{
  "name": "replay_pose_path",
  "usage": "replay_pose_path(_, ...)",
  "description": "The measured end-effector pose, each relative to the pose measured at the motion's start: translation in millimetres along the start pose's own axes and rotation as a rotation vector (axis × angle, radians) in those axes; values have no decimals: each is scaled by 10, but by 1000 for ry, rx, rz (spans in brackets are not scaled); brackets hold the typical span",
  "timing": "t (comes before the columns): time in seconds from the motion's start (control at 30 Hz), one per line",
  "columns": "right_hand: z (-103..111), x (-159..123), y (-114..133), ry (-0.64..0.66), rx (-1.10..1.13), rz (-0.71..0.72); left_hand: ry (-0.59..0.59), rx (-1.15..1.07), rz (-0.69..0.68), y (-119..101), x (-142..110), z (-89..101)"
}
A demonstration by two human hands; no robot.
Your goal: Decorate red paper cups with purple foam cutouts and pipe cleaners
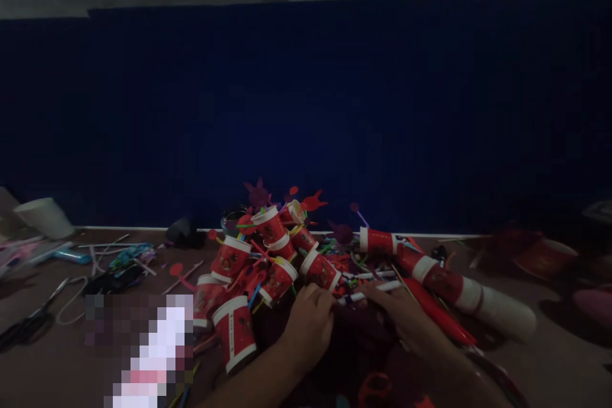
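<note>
My left hand (312, 320) is closed, its fingers curled down just below a red paper cup (321, 269) with a white rim. Whatever lies inside those fingers is hidden. To its right, my right hand (389, 306) has its fingers bent against a thin white stick (351, 297) with dark marks, which spans the gap between both hands. Several more red cups are heaped ahead and to the left, with coloured straws and red paper cutouts (314, 200) sticking out. One red cup (236, 335) stands tilted beside my left forearm.
A row of stacked cups (459, 290) lies to the right, along a long red shiny object (440, 312). Scissors (33, 319) and a white cup (45, 217) are at left. A dark blue panel (306, 108) rises behind the table. A blurred patch covers the lower left.
</note>
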State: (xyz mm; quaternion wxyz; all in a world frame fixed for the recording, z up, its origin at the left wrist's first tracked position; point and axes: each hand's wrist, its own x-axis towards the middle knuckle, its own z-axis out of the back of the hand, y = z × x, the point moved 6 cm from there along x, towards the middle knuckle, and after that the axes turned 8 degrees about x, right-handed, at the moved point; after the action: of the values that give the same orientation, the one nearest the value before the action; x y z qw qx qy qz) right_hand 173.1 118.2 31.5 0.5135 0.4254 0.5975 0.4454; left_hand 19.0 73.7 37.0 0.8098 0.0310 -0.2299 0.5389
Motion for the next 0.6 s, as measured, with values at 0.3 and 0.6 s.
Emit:
replay_pose_path(0.3, -141, -110, 80, 61, 228, -9, -175, 10, -134, -60, -51, 149)
replay_pose_path(0.6, -138, -153, 45, -1, 279, -57, -135, 71, -137, -82, 37, 154)
